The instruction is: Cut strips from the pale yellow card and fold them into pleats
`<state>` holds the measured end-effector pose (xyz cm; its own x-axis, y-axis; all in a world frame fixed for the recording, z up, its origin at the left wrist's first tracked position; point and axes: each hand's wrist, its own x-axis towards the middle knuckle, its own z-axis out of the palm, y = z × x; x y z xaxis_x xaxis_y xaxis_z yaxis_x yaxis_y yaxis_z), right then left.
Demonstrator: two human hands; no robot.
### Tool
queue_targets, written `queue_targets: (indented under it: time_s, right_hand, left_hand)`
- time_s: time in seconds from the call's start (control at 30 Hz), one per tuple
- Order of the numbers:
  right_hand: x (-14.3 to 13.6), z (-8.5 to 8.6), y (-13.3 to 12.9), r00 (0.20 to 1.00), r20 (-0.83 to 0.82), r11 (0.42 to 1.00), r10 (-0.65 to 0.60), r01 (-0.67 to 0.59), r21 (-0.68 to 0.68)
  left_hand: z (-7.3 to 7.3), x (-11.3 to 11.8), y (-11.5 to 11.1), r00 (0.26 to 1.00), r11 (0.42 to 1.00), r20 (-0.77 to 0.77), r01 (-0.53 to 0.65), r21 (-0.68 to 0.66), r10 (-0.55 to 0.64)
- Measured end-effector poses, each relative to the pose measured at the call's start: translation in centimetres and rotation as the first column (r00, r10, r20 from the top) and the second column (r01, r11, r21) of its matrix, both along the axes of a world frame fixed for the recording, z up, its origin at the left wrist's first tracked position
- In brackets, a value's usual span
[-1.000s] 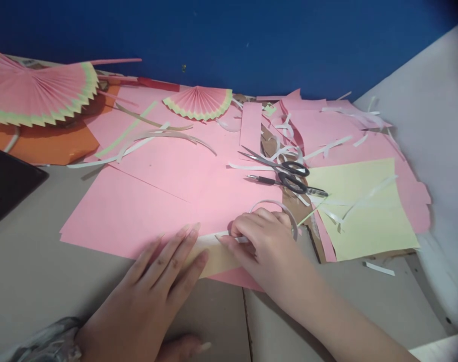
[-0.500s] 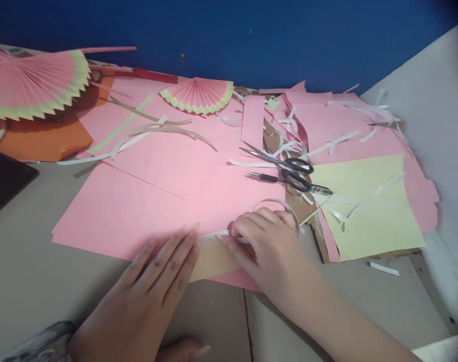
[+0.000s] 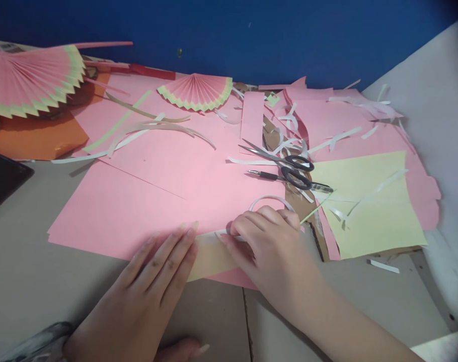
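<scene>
In the head view, the left hand (image 3: 149,281) lies flat, fingers straight and together, gripping nothing, across a pale cream paper band with a white upper border (image 3: 214,259) at the near edge of large pink paper sheets (image 3: 157,201). The right hand (image 3: 270,246) pinches a thin, curling white strip (image 3: 270,197) at that border, nearer than the black-handled metal scissors (image 3: 280,162).
</scene>
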<state>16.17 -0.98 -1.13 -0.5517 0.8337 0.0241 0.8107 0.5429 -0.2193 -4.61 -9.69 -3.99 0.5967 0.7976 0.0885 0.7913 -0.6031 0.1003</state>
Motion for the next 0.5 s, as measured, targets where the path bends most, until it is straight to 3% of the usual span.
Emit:
queue_targets:
  time_s: [0.5]
  right_hand:
    - [-0.18, 0.09, 0.02, 0.999, 0.049, 0.999, 0.004, -0.006, 0.044]
  left_hand:
    - [0.44, 0.06, 0.39, 0.999, 1.0, 0.053, 0.007, 0.014, -0.007]
